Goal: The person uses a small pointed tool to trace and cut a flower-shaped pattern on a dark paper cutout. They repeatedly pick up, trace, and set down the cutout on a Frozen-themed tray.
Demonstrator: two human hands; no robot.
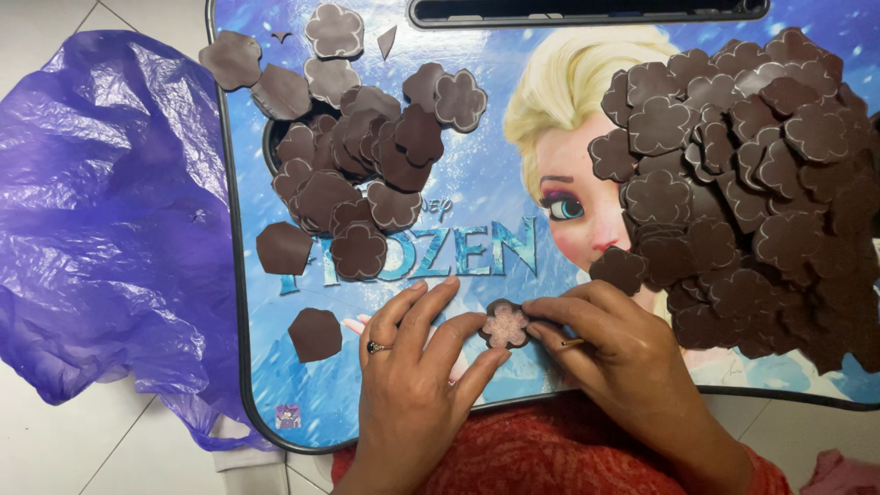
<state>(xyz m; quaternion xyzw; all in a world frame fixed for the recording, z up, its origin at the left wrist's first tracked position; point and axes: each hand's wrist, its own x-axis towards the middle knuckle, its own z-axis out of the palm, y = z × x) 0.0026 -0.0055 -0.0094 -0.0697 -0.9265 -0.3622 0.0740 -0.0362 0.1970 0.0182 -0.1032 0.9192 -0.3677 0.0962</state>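
Pinching one brown flower-shaped foam cutout with a pale pink centre (pixel 505 324) between both hands' fingers, left hand (pixel 417 367) and right hand (pixel 614 353) seem mid-assembly on the blue cartoon-printed surface (pixel 477 183); next likely needs careful alignment and pressing.

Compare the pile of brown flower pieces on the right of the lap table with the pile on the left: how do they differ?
The right pile is much bigger and denser than the left pile. The right pile reaches the table's right edge; the left pile lies looser, with single pieces scattered around it. Both hold dark brown flower-shaped cutouts on the blue lap table.
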